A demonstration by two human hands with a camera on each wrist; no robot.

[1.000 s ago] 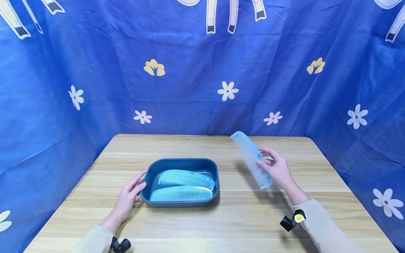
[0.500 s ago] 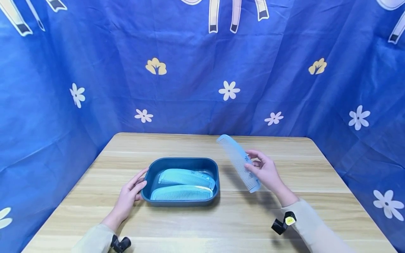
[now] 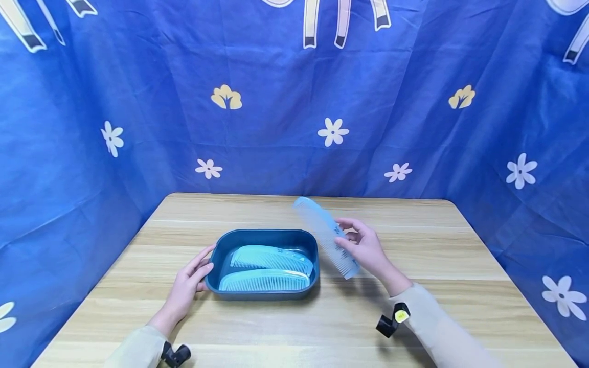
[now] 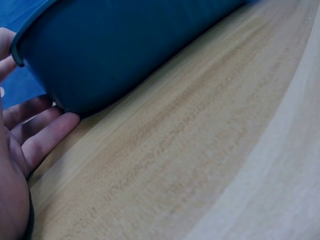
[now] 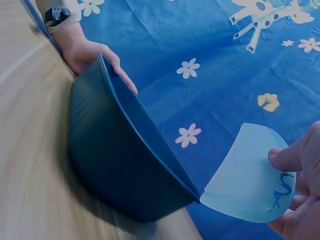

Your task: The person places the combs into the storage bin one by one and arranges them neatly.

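My right hand (image 3: 368, 250) pinches a translucent light-blue comb (image 3: 329, 237) by its spine, thumb on one face. The comb is tilted in the air just right of a dark blue plastic bin (image 3: 262, 296), its teeth facing left and down. In the right wrist view the held comb (image 5: 250, 180) shows dark lettering near the thumb. Two more blue combs lie inside the bin, a rear comb (image 3: 271, 258) and a front comb (image 3: 264, 280). My left hand (image 3: 186, 286) holds the bin's left end; in the left wrist view several fingertips (image 4: 65, 122) touch low on the bin's wall.
The wooden table (image 3: 294, 332) carries the bin left of its middle. A blue patterned curtain (image 3: 276, 128) encloses the back and both sides. Each wrist wears a small black camera, such as the right wrist camera (image 3: 391, 321).
My right hand has carried the comb leftward, from the table's right side to beside the bin's right end. The left hand and the bin have stayed in place.
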